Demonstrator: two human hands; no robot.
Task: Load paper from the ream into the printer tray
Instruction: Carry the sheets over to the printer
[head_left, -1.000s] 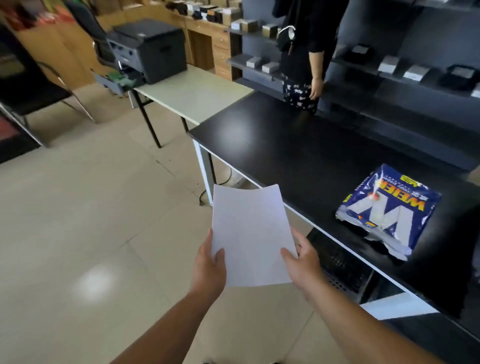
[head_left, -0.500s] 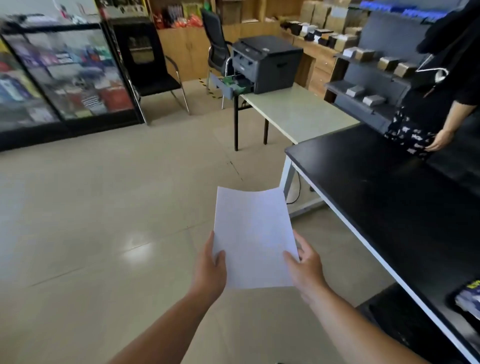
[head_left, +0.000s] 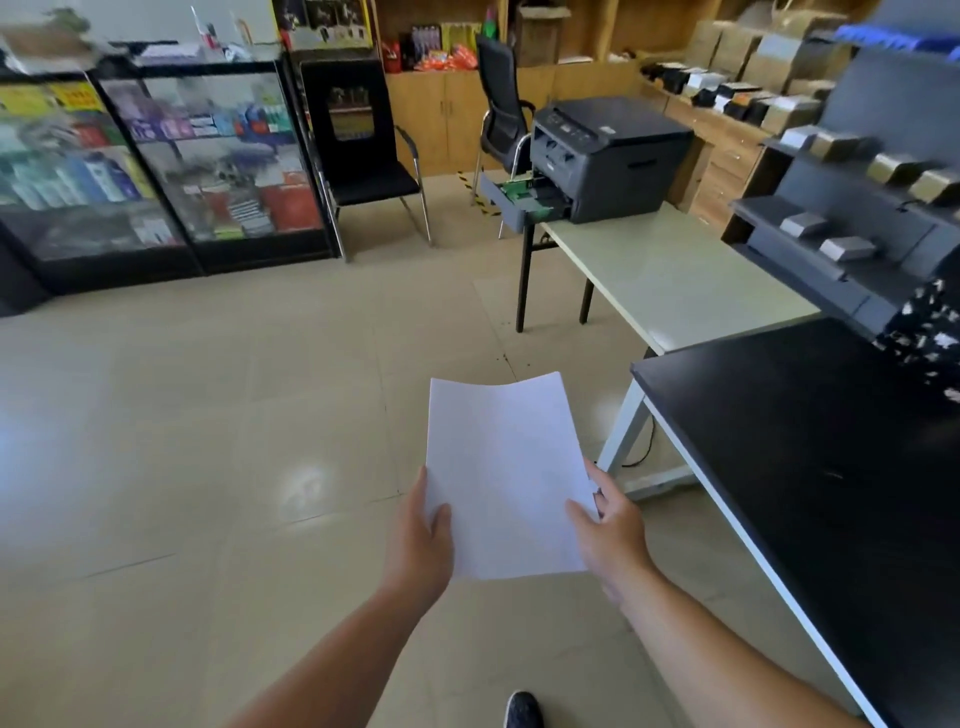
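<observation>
I hold a thin stack of white paper (head_left: 506, 470) flat in front of me over the floor. My left hand (head_left: 423, 540) grips its lower left edge, and my right hand (head_left: 610, 530) grips its lower right edge. Far ahead, a dark grey printer (head_left: 613, 156) stands on the far end of a pale table (head_left: 670, 280). Its paper tray (head_left: 519, 200) is pulled out toward the left, with green guides showing inside. The ream is out of view.
A black table (head_left: 810, 467) runs along my right side. Two black chairs (head_left: 363, 156) stand behind the printer table, glass display cabinets (head_left: 156, 166) line the left, and dark shelving with small boxes (head_left: 852, 208) fills the right. Part of another person (head_left: 930, 332) shows at right.
The view has swung left and forward: the blue ream on the black table has left the frame and the printer appears closer. Both hands keep the same hold on the paper.
</observation>
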